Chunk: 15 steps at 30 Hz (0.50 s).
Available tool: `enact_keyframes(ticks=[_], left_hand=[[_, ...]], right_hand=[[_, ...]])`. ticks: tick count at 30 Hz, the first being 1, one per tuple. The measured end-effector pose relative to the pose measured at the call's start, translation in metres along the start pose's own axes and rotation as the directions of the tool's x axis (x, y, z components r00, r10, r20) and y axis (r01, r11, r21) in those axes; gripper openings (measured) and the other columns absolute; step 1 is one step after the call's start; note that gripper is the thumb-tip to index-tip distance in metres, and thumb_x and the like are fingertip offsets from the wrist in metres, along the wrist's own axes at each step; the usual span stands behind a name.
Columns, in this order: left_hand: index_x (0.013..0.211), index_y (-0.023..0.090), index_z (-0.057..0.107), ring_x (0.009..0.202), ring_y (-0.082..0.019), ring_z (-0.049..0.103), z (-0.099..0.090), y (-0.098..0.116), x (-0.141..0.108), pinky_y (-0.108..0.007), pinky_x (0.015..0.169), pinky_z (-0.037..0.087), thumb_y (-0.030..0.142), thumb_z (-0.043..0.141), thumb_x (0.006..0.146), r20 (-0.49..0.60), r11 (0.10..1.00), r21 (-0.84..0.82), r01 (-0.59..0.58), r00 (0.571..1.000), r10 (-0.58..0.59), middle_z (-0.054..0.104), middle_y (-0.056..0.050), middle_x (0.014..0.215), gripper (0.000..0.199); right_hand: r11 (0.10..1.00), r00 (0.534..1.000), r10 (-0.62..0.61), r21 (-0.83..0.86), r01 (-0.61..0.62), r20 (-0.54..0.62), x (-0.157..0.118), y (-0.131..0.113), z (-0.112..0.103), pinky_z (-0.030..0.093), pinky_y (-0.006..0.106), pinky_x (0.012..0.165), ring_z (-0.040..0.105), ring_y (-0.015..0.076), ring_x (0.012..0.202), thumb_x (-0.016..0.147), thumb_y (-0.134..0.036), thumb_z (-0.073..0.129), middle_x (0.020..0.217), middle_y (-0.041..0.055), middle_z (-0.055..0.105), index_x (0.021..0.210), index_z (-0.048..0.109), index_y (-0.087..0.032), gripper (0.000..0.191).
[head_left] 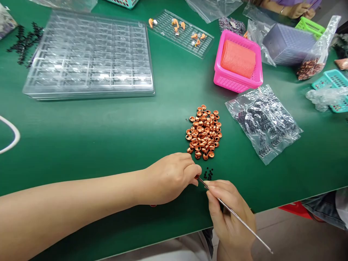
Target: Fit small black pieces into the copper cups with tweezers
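Note:
My left hand [174,177] is closed in a pinch on a small copper-coloured cup [197,177], mostly hidden by the fingertips. Between the thumb and fingers of my right hand [231,210] is a thin metal rod [239,218], its tip meeting the pinched piece. Just beyond my left hand lies a pile of shiny copper-coloured cups [203,134] with holes in them. Several tiny black pieces [208,174] are scattered on the green table between the pile and my right hand.
Stacked clear compartment trays [89,58] stand at the back left. A ribbed clear tray [185,34] holds orange pieces. A pink basket [237,85] contains a coral foam block, with a bag of black parts [266,123] in front. Another person's hands [299,10] show at the far right.

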<state>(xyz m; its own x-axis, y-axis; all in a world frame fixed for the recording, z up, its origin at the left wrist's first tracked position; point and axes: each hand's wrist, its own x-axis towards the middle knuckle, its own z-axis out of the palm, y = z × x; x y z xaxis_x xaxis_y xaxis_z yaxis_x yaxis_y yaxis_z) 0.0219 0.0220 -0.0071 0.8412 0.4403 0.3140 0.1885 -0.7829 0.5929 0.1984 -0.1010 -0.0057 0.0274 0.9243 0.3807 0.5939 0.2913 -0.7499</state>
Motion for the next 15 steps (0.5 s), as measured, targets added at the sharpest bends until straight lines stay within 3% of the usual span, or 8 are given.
enact_keyframes(ticks=[15], left_hand=[[0.087,0.012,0.061,0.067,-0.015,0.054,-0.0044,0.0004,0.0033,-0.026,0.066,0.045,0.018,0.059,0.093,-0.015,0.98,-0.185,0.069,0.997,-0.073,0.064,-0.003,0.073,0.009]], right_hand=[[0.997,0.996,-0.081,-0.011,0.081,-0.034,0.001,0.0002,-0.0007,0.058,0.037,0.079,0.066,0.0177,0.095,0.078,0.008,0.062,0.104,0.0066,0.069,0.115,0.06,-0.018,0.045]])
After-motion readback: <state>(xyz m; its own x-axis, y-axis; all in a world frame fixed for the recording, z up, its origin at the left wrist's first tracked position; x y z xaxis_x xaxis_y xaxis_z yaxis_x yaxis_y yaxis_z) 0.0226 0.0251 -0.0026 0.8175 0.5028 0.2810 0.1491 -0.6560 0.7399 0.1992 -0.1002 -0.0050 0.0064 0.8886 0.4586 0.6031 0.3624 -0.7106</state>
